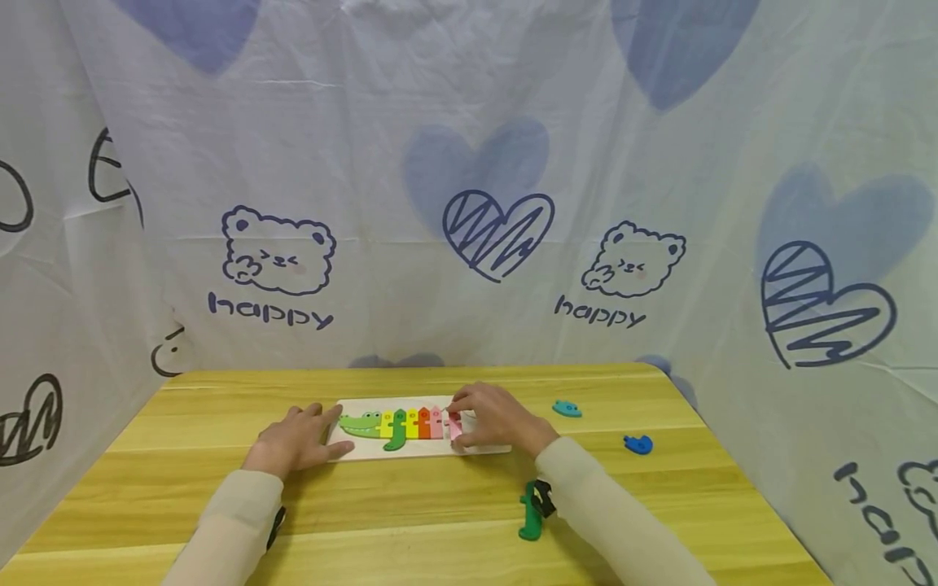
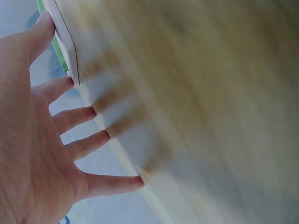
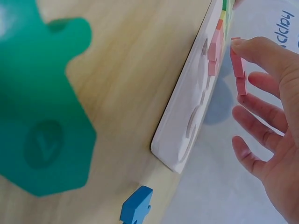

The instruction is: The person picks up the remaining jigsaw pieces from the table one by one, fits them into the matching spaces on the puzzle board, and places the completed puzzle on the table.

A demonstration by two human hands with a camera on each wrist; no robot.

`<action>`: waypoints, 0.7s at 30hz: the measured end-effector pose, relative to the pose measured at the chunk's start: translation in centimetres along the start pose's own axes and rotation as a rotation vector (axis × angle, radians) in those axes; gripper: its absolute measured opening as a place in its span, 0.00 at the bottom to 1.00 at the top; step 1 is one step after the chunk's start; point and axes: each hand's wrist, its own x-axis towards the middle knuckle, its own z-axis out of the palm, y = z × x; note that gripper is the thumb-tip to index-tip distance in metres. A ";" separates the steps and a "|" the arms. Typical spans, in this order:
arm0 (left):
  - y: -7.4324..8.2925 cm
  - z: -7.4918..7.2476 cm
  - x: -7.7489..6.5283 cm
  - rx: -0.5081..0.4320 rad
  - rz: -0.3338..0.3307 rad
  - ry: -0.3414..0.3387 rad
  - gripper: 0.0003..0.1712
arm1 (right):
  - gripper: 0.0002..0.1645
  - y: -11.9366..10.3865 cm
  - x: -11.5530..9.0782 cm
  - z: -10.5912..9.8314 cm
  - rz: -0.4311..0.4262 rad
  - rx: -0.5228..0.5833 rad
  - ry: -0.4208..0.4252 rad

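Note:
A white crocodile puzzle board [image 1: 421, 448] lies on the table. Its left part holds a green crocodile head [image 1: 359, 426], then yellow, green, orange-red and pink pieces in a row. My right hand [image 1: 498, 415] pinches another pink puzzle piece [image 3: 237, 65] between thumb and fingertips, above the board and apart from the fitted pink piece [image 3: 214, 46]. At the board's left end, my left hand [image 1: 293, 443] spreads its fingers. Its thumb touches the board's edge, and the other fingertips rest on the tabletop, as the left wrist view shows.
A green leg-shaped piece [image 1: 531, 517] lies by the right forearm, partly covered by the black wrist strap. Farther right are a blue piece [image 1: 641, 444] and a teal piece [image 1: 567, 408]. White printed cloth [image 1: 381, 309] hangs behind and beside the wooden table [image 1: 410, 521].

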 end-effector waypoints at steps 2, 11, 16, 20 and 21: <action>0.0 0.0 0.0 0.001 0.000 -0.002 0.52 | 0.31 0.1 0.2 0.1 -0.003 -0.017 0.000; 0.0 0.1 0.1 0.004 0.003 -0.002 0.51 | 0.28 0.7 0.9 0.4 -0.025 0.002 0.008; 0.0 0.1 0.1 0.008 0.007 0.001 0.51 | 0.26 1.0 1.2 0.7 -0.038 0.000 0.001; -0.1 0.1 0.1 0.010 0.007 0.002 0.52 | 0.25 1.0 1.6 0.8 -0.040 0.012 0.001; -0.1 0.2 0.2 0.010 0.008 0.002 0.52 | 0.25 1.0 1.7 0.8 -0.037 0.017 -0.001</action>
